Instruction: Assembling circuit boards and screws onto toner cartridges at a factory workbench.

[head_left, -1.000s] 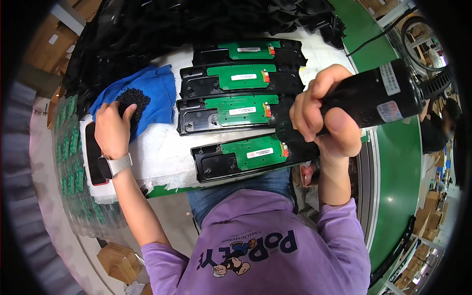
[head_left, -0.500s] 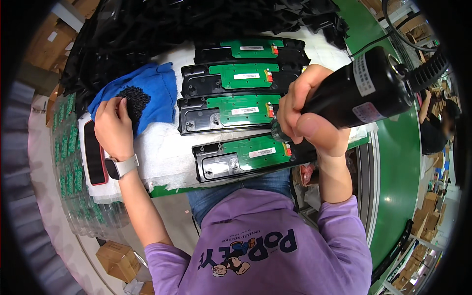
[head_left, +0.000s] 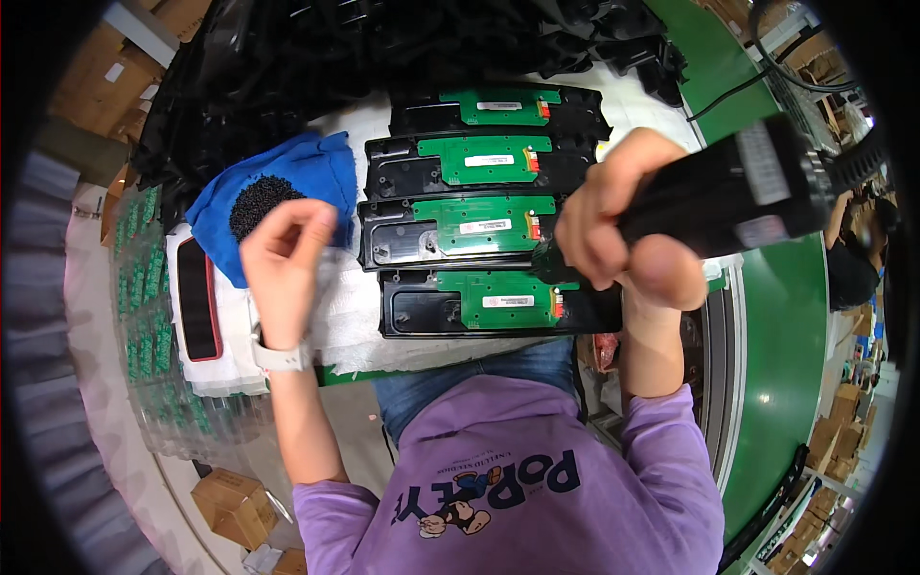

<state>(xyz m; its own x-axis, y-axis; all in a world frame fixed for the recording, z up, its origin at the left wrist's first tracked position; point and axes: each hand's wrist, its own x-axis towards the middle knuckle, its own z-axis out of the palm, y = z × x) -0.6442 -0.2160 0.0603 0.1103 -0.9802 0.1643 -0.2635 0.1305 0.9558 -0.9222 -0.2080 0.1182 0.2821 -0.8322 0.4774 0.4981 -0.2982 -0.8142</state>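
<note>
My right hand (head_left: 628,225) is wrapped round a black electric screwdriver (head_left: 733,187). Its tip end is just above the right part of the nearest black plastic panel (head_left: 419,311), which carries a green circuit board (head_left: 479,309). My left hand (head_left: 287,249), with a watch on the wrist, has its fingertips pinched together; anything between them is too small to make out. Beside that hand, a heap of small black screws (head_left: 257,203) lies on a blue cloth (head_left: 213,216). Behind the nearest panel, more panels (head_left: 383,240) with green boards lie in a row.
A red-edged phone (head_left: 198,307) lies on the white sheet (head_left: 359,356) at left. Black plastic parts (head_left: 422,43) are piled at the back. Clear trays of green boards (head_left: 144,307) stand at far left. A green surface (head_left: 767,383) runs along the right; a cable hangs there.
My left hand has left the screw heap and moved right and nearer to me, fingers still pinched. The nearest panel now lies straighter, against the one behind it. The screwdriver stays in my right hand.
</note>
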